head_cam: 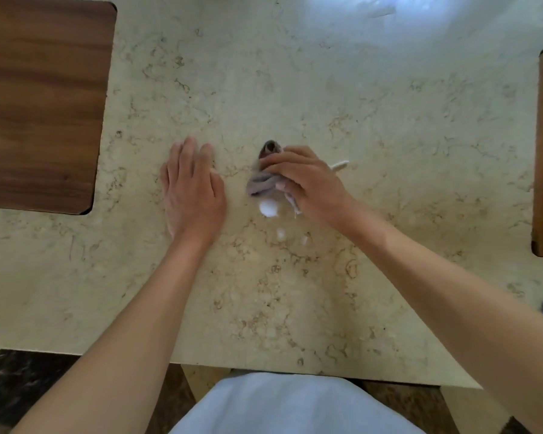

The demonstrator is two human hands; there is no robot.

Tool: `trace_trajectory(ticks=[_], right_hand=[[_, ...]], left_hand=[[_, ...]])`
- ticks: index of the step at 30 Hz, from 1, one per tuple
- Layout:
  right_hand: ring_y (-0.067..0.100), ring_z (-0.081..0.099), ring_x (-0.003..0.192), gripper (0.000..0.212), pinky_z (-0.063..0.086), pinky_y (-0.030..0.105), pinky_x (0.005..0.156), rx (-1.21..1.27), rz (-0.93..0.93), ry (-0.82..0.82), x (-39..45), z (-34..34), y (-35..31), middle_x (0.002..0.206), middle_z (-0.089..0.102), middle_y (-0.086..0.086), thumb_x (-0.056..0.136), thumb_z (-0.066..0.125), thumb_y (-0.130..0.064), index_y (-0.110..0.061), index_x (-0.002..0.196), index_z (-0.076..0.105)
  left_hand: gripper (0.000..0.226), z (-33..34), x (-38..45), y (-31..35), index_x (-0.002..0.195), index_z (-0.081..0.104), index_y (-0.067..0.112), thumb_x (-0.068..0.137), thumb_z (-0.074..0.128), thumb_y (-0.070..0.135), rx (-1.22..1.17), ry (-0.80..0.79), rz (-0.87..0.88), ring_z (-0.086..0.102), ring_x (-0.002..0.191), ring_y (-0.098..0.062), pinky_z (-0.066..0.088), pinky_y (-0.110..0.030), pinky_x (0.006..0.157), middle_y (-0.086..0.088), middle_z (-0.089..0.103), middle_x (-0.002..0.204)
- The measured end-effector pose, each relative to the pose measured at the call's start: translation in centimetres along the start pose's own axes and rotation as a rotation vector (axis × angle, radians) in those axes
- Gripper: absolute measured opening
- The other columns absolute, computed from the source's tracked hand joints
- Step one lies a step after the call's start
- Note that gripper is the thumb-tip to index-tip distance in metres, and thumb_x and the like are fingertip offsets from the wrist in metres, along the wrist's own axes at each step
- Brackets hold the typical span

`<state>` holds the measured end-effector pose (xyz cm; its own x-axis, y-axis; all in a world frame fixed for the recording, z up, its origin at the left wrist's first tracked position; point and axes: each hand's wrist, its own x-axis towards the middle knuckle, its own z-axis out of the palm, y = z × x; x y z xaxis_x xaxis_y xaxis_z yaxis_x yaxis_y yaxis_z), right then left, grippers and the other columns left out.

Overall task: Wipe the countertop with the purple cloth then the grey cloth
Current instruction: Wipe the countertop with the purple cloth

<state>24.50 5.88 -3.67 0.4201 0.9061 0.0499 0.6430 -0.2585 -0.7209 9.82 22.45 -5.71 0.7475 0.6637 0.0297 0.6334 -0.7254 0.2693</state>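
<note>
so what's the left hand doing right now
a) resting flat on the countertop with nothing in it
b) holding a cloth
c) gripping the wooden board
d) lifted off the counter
a: the left hand lies palm down and open on the countertop, while the right hand has the bunched cloth in its grip.

Your countertop [295,89] is cream with brown veining; the cloth [262,183] appears greyish-purple, blurred; white foam blobs [268,208]; dark walnut-grained boards [41,101] left and right.
</note>
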Motion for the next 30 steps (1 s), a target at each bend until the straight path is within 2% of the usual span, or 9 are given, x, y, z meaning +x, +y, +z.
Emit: trace_trajectory(ticks=[4,7,9,11,16,18,22,25,30], right_hand=[[0.02,0.056,0.122,0.029,0.04,0.03,0.108,0.006,-0.064,-0.27,-4.6,-0.6,-1.4,0.128,0.071,0.003,0.095,0.058,-0.009,-0.01,0.118,0.074],[0.005,0.059,0.096,0.026,0.051,0.022,0.087,-0.026,0.096,-0.091,-5.6,-2.8,-0.5,0.109,0.072,0.005,0.101,0.05,-0.01,-0.014,0.113,0.073],[0.008,0.063,0.081,0.026,0.05,0.019,0.072,-0.083,0.241,0.107,-3.5,-4.0,0.6,0.1,0.067,0.006,0.104,0.045,-0.005,-0.015,0.108,0.069],[0.025,0.064,0.088,0.026,0.043,0.013,0.074,-0.109,0.292,0.201,-0.5,-4.2,1.3,0.103,0.067,0.016,0.101,0.043,-0.01,-0.001,0.103,0.067],[0.037,0.063,0.106,0.031,0.046,0.032,0.094,-0.096,0.229,0.185,2.8,-2.2,0.9,0.116,0.066,0.023,0.099,0.05,-0.013,0.007,0.114,0.069],[0.036,0.056,0.12,0.036,0.043,0.037,0.106,-0.084,0.239,0.117,2.2,-2.1,0.7,0.13,0.06,0.021,0.097,0.056,-0.01,0.006,0.128,0.064],[0.022,0.052,0.126,0.035,0.03,0.015,0.111,-0.041,0.106,-0.054,1.5,-1.6,-0.4,0.137,0.062,0.009,0.096,0.057,-0.001,-0.006,0.129,0.068],[0.021,0.058,0.122,0.032,0.043,0.033,0.11,-0.012,-0.031,-0.261,0.6,-0.8,-1.7,0.129,0.069,0.002,0.093,0.062,-0.005,-0.013,0.122,0.073],[0.026,0.06,0.104,0.04,0.052,0.04,0.09,-0.028,-0.222,-0.609,-1.9,-1.5,-1.5,0.121,0.074,0.003,0.081,0.072,0.014,-0.009,0.113,0.077]], left_hand=[[0.043,-0.1,0.2,-0.3,0.143,0.048,0.014,0.101,0.038,0.019,-0.023,-0.008,-0.007,0.025,0.153,-0.03,0.019,-0.046,0.121,-0.01,0.038,0.16],[0.043,0.0,0.1,-0.2,0.142,0.049,0.014,0.101,0.038,0.02,-0.016,-0.007,-0.011,0.025,0.153,-0.03,0.018,-0.045,0.121,-0.009,0.038,0.16],[0.042,0.0,0.1,-0.2,0.141,0.05,0.014,0.1,0.039,0.02,-0.016,0.0,-0.012,0.026,0.152,-0.03,0.018,-0.045,0.121,-0.009,0.039,0.16],[0.041,0.0,0.1,-0.2,0.14,0.05,0.014,0.1,0.04,0.019,-0.017,-0.004,-0.015,0.026,0.152,-0.03,0.019,-0.045,0.121,-0.009,0.039,0.159],[0.041,0.1,0.1,-0.3,0.138,0.051,0.013,0.099,0.041,0.019,-0.011,0.009,-0.012,0.028,0.151,-0.031,0.022,-0.047,0.121,-0.01,0.041,0.158],[0.041,0.0,0.2,-0.2,0.137,0.051,0.013,0.098,0.04,0.019,-0.008,0.013,-0.013,0.029,0.151,-0.031,0.023,-0.047,0.12,-0.01,0.042,0.157],[0.042,0.0,0.2,0.0,0.137,0.051,0.013,0.098,0.039,0.019,-0.002,0.02,-0.014,0.029,0.15,-0.031,0.024,-0.047,0.119,-0.01,0.042,0.157],[0.042,-0.1,0.2,0.0,0.137,0.051,0.013,0.098,0.038,0.02,-0.019,0.018,-0.014,0.029,0.15,-0.031,0.023,-0.048,0.119,-0.01,0.042,0.157],[0.042,-0.2,0.3,-0.4,0.137,0.052,0.013,0.098,0.04,0.02,-0.025,0.016,-0.002,0.03,0.15,-0.031,0.023,-0.048,0.119,-0.01,0.043,0.156]])
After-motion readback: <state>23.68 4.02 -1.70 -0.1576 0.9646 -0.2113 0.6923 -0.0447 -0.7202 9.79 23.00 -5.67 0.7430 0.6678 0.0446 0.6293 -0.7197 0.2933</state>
